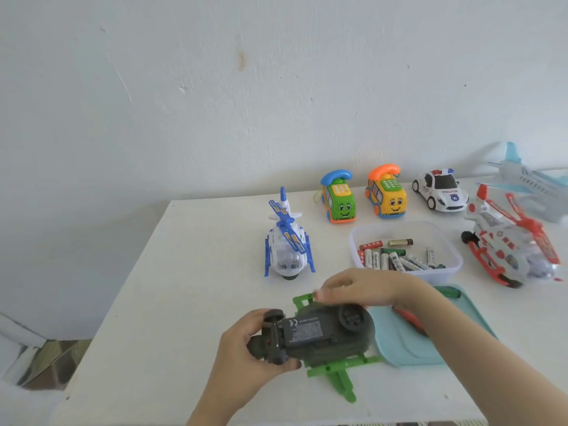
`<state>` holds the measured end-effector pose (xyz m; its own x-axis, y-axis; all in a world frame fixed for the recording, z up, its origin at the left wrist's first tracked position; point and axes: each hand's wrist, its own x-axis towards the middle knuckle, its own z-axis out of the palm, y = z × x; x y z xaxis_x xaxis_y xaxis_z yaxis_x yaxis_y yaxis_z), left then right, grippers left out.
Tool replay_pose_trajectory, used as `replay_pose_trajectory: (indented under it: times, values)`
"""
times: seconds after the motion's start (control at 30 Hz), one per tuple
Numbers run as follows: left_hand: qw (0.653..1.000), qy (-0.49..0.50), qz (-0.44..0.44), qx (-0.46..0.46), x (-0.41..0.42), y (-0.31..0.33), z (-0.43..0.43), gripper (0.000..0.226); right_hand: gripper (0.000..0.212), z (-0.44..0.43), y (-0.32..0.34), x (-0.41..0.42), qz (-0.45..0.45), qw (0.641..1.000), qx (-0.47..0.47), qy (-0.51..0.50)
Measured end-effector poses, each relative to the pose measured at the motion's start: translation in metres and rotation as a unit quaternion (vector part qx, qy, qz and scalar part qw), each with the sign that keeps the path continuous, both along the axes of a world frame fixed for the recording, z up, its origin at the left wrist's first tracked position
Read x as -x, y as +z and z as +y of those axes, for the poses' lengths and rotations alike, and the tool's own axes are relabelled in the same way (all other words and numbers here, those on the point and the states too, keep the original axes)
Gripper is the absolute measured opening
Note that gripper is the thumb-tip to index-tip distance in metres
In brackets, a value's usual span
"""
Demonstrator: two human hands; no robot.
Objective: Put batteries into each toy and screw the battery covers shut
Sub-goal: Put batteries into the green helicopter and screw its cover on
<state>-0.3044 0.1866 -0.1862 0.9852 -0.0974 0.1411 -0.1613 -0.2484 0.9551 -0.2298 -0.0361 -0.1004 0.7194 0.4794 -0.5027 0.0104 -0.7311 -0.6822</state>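
Hands: left hand (246, 348) grips the wheel end of the green helicopter (325, 345); right hand (362, 287) reaches over and holds its far side, fingertips blurred.
Toy: belly-up near the bench (184, 302) front edge, dark battery cover (302, 330) seated; screw too small to judge.
Progress: likely early.
Other toys: blue helicopter (289, 244), green bus (339, 201), yellow bus (387, 195), police car (441, 190), red helicopter (510, 241) and pale plane (528, 182) stand upright, undersides hidden.
Supplies: batteries (396, 259) in the clear tub (455, 256); red tool (412, 321) on the teal tray (461, 327).
In the way: right forearm crosses the tray, covering the tool.
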Motion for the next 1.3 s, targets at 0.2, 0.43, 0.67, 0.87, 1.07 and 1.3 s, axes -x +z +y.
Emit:
replay_pose_trajectory:
  times: [0.2, 0.43, 0.67, 0.87, 1.07, 1.3]
  values:
    - [0.996, 0.043, -0.047, 0.063, -0.001, -0.003, -0.012, 0.042, 0.026, -0.047, 0.008, 0.007, -0.158, 0.971, 0.150, -0.094]
    - [0.982, 0.084, -0.171, 0.004, 0.001, -0.014, -0.019, 0.034, 0.036, -0.074, -0.018, 0.039, -0.196, 0.901, 0.372, -0.103]
    - [0.972, 0.094, -0.216, -0.016, 0.003, -0.024, -0.021, 0.034, 0.040, -0.080, -0.037, 0.044, -0.243, 0.895, 0.352, -0.122]
    - [0.968, 0.093, -0.233, -0.025, 0.003, -0.024, -0.021, 0.028, 0.029, -0.075, -0.007, 0.044, -0.271, 0.929, 0.128, -0.219]
    - [0.962, 0.095, -0.251, -0.046, 0.005, -0.028, -0.020, 0.024, 0.017, -0.041, 0.032, 0.056, -0.420, 0.850, -0.147, -0.283]
    - [0.960, 0.092, -0.257, -0.057, 0.004, -0.030, -0.019, 0.026, 0.030, 0.005, 0.058, 0.073, -0.459, 0.784, -0.374, -0.188]
